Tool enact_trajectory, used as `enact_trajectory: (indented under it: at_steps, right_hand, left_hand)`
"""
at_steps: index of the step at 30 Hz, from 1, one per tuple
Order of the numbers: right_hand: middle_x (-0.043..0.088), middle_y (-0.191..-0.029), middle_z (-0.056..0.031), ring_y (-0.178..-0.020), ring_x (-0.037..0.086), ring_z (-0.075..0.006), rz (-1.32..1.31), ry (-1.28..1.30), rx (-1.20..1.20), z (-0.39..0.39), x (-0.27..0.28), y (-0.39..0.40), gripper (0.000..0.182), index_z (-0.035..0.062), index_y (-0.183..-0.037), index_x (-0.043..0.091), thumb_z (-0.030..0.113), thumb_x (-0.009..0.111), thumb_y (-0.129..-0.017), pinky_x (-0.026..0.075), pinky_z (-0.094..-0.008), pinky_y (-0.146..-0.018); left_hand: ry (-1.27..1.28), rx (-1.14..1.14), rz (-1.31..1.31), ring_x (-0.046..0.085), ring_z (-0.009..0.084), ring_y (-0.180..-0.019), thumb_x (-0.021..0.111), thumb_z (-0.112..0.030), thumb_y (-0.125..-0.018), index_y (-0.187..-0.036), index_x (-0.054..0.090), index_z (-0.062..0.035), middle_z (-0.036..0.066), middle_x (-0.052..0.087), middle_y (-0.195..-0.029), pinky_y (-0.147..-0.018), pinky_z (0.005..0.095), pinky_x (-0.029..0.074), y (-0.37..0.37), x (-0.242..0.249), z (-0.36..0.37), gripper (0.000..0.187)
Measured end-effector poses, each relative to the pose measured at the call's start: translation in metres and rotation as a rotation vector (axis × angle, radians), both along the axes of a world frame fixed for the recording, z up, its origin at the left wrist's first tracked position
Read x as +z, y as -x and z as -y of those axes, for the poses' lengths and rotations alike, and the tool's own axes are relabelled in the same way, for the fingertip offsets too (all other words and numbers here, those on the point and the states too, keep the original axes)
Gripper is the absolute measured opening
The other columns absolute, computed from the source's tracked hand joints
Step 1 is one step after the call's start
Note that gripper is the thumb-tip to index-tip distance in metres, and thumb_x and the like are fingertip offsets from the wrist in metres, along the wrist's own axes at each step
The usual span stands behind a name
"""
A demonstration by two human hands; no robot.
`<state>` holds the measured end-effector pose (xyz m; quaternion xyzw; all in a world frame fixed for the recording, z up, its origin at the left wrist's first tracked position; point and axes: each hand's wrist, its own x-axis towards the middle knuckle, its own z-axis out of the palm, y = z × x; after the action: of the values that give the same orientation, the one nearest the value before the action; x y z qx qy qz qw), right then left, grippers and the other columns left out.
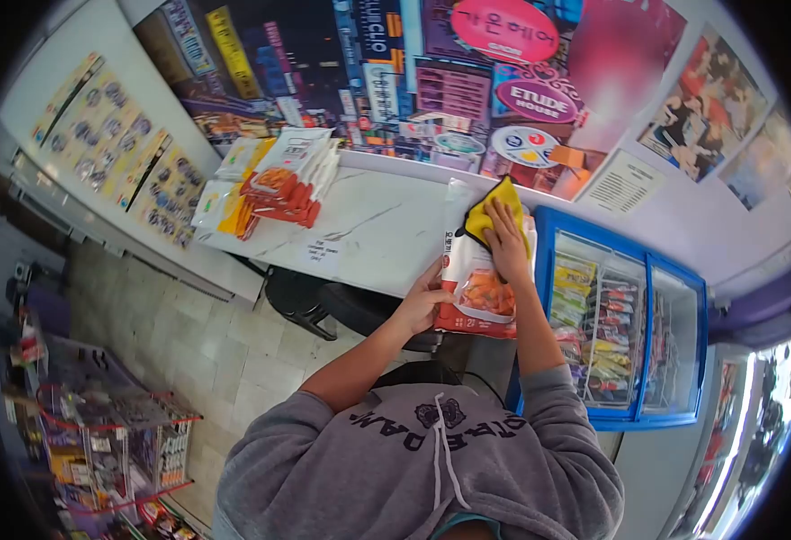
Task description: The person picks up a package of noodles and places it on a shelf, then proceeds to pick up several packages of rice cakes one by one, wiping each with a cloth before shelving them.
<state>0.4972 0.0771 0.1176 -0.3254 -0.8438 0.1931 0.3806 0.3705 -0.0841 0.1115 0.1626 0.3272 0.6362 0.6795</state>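
A large red and white food packet [487,297] with a picture of a dish on it rests at the right end of the marble-patterned counter. My left hand [421,301] grips its left edge, thumb on the front. Against the upper part of the packet, my right hand [506,245] presses a yellow cloth [509,200] with a dark border, fingers stretched over it. The cloth covers part of the packet's print. To the left on the counter [377,216] lies a pile of similar red and white packets [289,175], beside yellow and white packets [231,193].
A blue-framed freezer [547,270] with wrapped goods stands right of the counter. A black stool [301,297] is under the counter's front. Wire display racks [130,450] stand at lower left. A small paper note [323,252] is on the counter's front edge.
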Motion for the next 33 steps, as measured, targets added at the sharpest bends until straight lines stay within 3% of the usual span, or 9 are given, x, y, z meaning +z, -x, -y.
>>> enact_trajectory:
  at_steps: [3,5,7,12,17,20,26,29,33]
  right_hand:
    - [0.038,-0.136,-0.0098,-0.125,0.033,-0.0353,0.078,-0.059,0.328,0.066,0.042,0.035,0.047,0.0151,-0.123,0.051,0.008,0.057,-0.077,0.031,-0.0421,-0.101]
    - [0.037,-0.136,-0.0098,-0.126,0.032,-0.0355,0.092,-0.071,0.42,0.116,0.049,0.04,0.049,0.0156,-0.123,0.051,0.009,0.059,-0.075,0.031,-0.0432,-0.101]
    - [0.036,-0.137,-0.0098,-0.126,0.031,-0.0357,0.099,-0.084,0.517,0.137,0.058,0.048,0.052,0.0162,-0.123,0.051,0.01,0.061,-0.073,0.03,-0.0442,-0.101]
    - [0.028,-0.141,-0.0114,-0.129,0.027,-0.0368,-0.033,-0.303,0.119,0.122,0.086,0.087,0.063,0.0195,-0.125,0.048,0.018,0.07,-0.066,0.03,-0.0434,-0.101]
    - [0.034,-0.139,-0.0082,-0.127,0.032,-0.0327,0.064,-0.348,0.503,0.228,0.098,0.148,0.06,0.0211,-0.125,0.048,0.019,0.068,-0.069,0.037,-0.0417,-0.092]
    - [0.034,-0.139,-0.0077,-0.127,0.032,-0.032,0.121,-0.272,0.553,0.291,0.078,0.158,0.057,0.0206,-0.125,0.048,0.015,0.066,-0.071,0.037,-0.0409,-0.093]
    - [0.032,-0.139,-0.009,-0.129,0.028,-0.0314,-0.104,-0.103,0.346,0.289,0.07,0.22,0.055,0.0118,-0.127,0.045,0.003,0.06,-0.074,0.029,-0.0386,-0.102]
    - [0.032,-0.138,-0.0143,-0.129,0.028,-0.032,-0.184,0.153,0.548,0.324,0.085,0.262,0.058,0.0104,-0.133,0.036,0.007,0.056,-0.078,0.03,-0.0394,-0.101]
    - [0.029,-0.14,-0.0141,-0.13,0.025,-0.03,0.041,-0.249,0.817,0.397,0.069,0.271,0.056,0.0087,-0.132,0.038,0.018,0.056,-0.08,0.03,-0.0418,-0.1]
  left_hand:
    - [-0.146,0.054,-0.041,0.057,0.0172,-0.092,0.049,0.014,-0.068,-0.138,0.025,-0.0121,0.009,0.054,-0.108,-0.078,0.0329,0.048,0.023,0.01,0.015,0.079]
    - [-0.264,0.061,0.246,0.057,0.0169,-0.096,0.051,0.013,-0.068,-0.136,0.028,-0.0091,0.007,0.052,-0.115,-0.078,0.0317,0.048,0.066,-0.062,0.029,0.075]
    - [-0.156,0.16,0.092,0.054,0.0169,-0.101,0.053,0.013,-0.067,-0.136,0.027,-0.0069,0.007,0.049,-0.12,-0.082,0.0308,0.046,0.066,0.005,0.061,0.076]
    - [-0.266,0.135,-0.245,0.038,0.0149,-0.121,0.056,0.015,-0.063,-0.139,0.017,-0.0035,0.006,0.036,-0.135,-0.097,0.0283,0.032,0.078,0.039,0.127,0.088]
    - [-0.254,0.174,-0.344,0.052,0.0162,-0.105,0.054,0.011,-0.065,-0.125,0.041,-0.0034,0.008,0.05,-0.119,-0.087,0.0314,0.045,0.137,0.029,0.189,0.063]
    - [-0.022,0.255,-0.036,0.052,0.0149,-0.105,0.052,0.012,-0.063,-0.13,0.037,-0.0027,0.007,0.049,-0.121,-0.086,0.0301,0.044,0.153,0.039,0.233,0.07]
    - [-0.312,0.421,-0.485,0.031,0.0146,-0.126,0.052,0.015,-0.06,-0.139,0.021,-0.0037,0.007,0.03,-0.14,-0.101,0.0275,0.026,0.164,0.065,0.298,0.087]
    - [-0.32,0.533,-0.425,0.035,0.0158,-0.124,0.052,0.015,-0.06,-0.138,0.022,-0.003,0.007,0.031,-0.139,-0.099,0.0285,0.031,0.185,0.039,0.318,0.086]
    - [-0.073,0.707,-0.165,0.048,0.0162,-0.111,0.049,0.013,-0.062,-0.138,0.024,-0.0048,0.01,0.044,-0.127,-0.085,0.0277,0.044,0.225,0.032,0.369,0.082]
